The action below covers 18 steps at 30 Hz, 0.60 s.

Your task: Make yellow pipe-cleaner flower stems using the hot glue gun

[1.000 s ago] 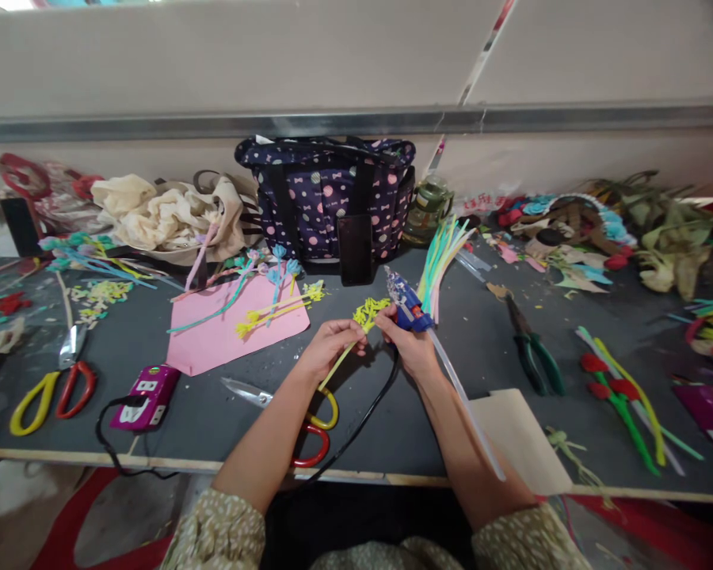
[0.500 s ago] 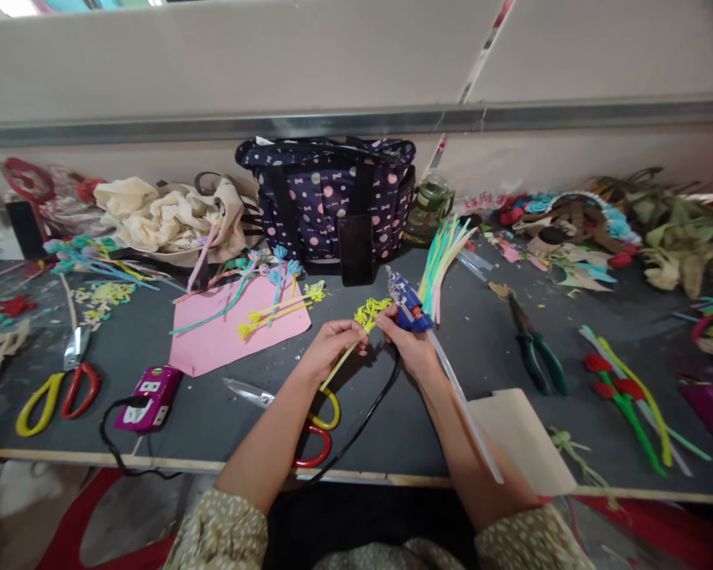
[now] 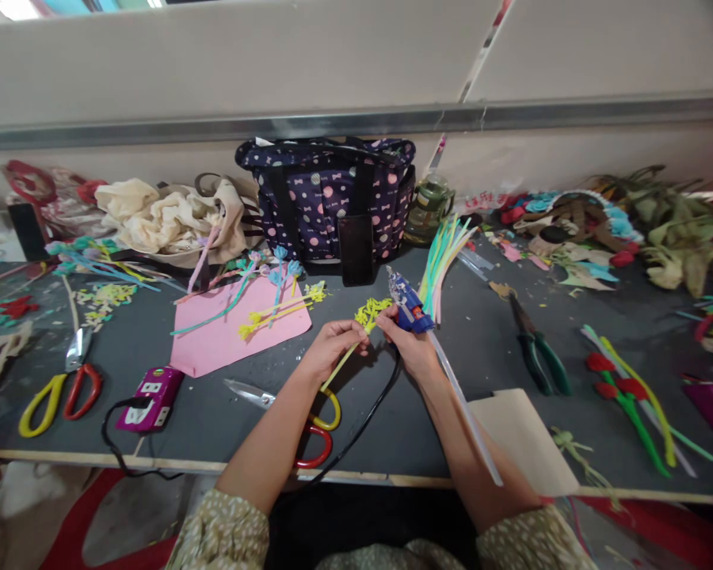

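Observation:
My left hand (image 3: 336, 348) pinches the thin yellow stem (image 3: 340, 366) of a pipe-cleaner flower. The flower's yellow head (image 3: 368, 313) sits just past those fingertips, made of short fuzzy pieces. In my right hand (image 3: 413, 344) is a blue hot glue gun (image 3: 412, 305), nozzle pointing away from me and up. A long clear glue stick (image 3: 463, 404) sticks out of its back, over my right forearm. My right thumb and fingertips also meet at the flower head's edge; whether they grip it, I cannot tell. Red-and-yellow scissors (image 3: 255, 392) lie partly under my left forearm.
A pink sheet (image 3: 214, 340) with pipe-cleaner flowers lies left of my hands. Behind stand a patterned bag (image 3: 309, 206), a phone (image 3: 355, 249) and a green jar (image 3: 431, 210). Pliers (image 3: 538, 348), beige card (image 3: 523, 439) and a purple power box (image 3: 151, 398) are nearby. A black cord (image 3: 368, 416) runs below my hands.

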Tool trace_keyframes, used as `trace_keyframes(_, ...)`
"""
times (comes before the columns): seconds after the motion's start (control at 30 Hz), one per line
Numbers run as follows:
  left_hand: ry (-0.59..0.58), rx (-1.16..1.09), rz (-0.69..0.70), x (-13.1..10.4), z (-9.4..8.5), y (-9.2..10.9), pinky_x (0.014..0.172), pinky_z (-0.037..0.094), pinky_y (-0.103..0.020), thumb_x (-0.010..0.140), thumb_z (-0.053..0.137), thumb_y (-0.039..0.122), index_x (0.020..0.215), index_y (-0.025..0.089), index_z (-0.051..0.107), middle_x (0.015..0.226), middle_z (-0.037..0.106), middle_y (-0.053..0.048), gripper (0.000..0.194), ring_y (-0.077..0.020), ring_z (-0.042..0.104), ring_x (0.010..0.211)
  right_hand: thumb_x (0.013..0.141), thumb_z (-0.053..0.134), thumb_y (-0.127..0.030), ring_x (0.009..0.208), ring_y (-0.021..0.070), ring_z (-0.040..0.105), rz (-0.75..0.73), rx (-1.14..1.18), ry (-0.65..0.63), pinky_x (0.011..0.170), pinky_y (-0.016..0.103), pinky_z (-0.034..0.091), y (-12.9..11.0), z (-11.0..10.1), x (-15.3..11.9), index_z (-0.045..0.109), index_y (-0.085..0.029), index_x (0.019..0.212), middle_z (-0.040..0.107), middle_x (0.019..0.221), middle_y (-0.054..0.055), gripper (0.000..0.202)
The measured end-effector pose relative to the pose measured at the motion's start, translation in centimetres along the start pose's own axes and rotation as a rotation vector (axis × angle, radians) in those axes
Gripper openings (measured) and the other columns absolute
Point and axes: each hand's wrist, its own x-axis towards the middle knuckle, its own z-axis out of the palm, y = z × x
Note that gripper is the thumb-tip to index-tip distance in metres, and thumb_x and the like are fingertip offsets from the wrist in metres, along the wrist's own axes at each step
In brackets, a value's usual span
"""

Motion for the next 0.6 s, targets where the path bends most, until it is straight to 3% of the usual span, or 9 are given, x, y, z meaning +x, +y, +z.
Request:
trace_keyframes(0.33,0.07,0.025,0.123,0.1,-0.4,0.1,0.065,0.051,-0.026,0.068,0.076,0.039,0.075,0.014,0.066,0.069,0.064,-0.002,0.028,-0.0102,0.058,0.06,0.076,0.069,-0.043,0.052,0.0076,0.044,-0.01,0.148,0.045,0.046,0.023,0.04,-1.2,0.3,-0.2,0.056,-0.022,0.081,0.063,0.088,0.001,0.025)
trace_keyframes(0.6,0.192,-0.053,0.174,0.4,-0.7,0.1,0.063,0.05,-0.024,0.066,0.078,0.037,0.084,0.014,0.065,0.063,0.062,0.002,0.032,-0.0084,0.057,0.053,0.082,0.063,-0.047,0.055,0.0112,0.047,0.022,0.034,-0.082,0.048,0.024,0.041,-1.0,0.4,-0.8,0.065,-0.021,0.081,0.055,0.067,0.001,0.026)
